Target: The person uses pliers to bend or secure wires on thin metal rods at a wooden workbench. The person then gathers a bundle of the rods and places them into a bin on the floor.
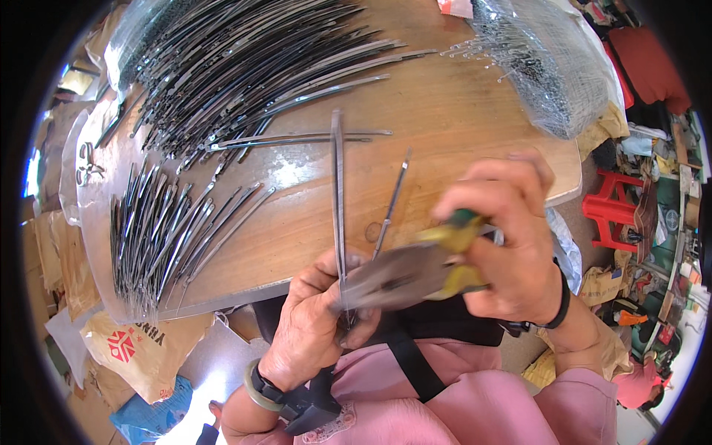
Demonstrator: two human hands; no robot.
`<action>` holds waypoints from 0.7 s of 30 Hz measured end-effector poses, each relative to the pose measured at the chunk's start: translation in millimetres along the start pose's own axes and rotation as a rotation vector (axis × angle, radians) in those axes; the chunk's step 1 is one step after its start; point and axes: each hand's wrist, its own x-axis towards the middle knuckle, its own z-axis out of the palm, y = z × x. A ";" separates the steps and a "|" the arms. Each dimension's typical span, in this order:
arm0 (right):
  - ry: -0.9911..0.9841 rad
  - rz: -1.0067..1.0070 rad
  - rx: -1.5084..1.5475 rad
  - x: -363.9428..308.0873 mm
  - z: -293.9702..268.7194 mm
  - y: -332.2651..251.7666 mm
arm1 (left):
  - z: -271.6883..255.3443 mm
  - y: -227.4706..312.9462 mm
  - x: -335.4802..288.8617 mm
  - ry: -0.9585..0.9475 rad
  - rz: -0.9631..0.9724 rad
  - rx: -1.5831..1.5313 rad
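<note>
My left hand (308,315) is closed around the lower end of a long, thin metal strip (339,178), which stands up from the fingers over the table's near edge. In my right hand (512,237) is a pair of pliers (404,274) with yellow and green handles. Motion smears the pliers. Their jaws point left and overlap the strip's lower end beside my left fingertips; whether they grip it cannot be told. A shorter dark strip (391,200) lies on the wooden table (460,133), just beyond the pliers.
A large pile of dark metal strips (252,74) covers the table's far left. Nearer, a smaller bundle (156,237) lies at the left edge. Clear plastic wrap holds thin wire-like pieces (552,81) at the far right. A red stool (614,209) stands beyond the table's right side.
</note>
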 end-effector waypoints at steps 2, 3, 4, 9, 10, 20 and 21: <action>-0.029 0.129 -0.016 -14.8 -2.3 4.3 | 2.1 0.1 1.3 0.024 0.117 0.001; -0.067 0.169 0.060 -19.8 -2.8 4.3 | 1.8 -2.8 2.0 -0.012 0.193 -0.036; -0.106 0.209 0.136 -24.0 -3.4 3.2 | 5.2 -3.6 1.5 0.013 0.244 0.028; -0.292 0.254 0.393 -28.3 -5.8 -3.0 | 8.4 -8.7 -5.1 0.069 0.451 0.194; -0.309 0.245 0.409 -28.2 -5.3 -3.6 | 8.6 -9.1 -5.5 0.084 0.478 0.224; -0.457 0.040 0.217 -11.2 8.3 -10.6 | -5.2 -4.2 -0.7 0.226 0.498 0.399; -0.488 0.069 0.244 -4.2 8.5 -11.6 | -9.0 0.5 -2.4 0.228 0.496 0.380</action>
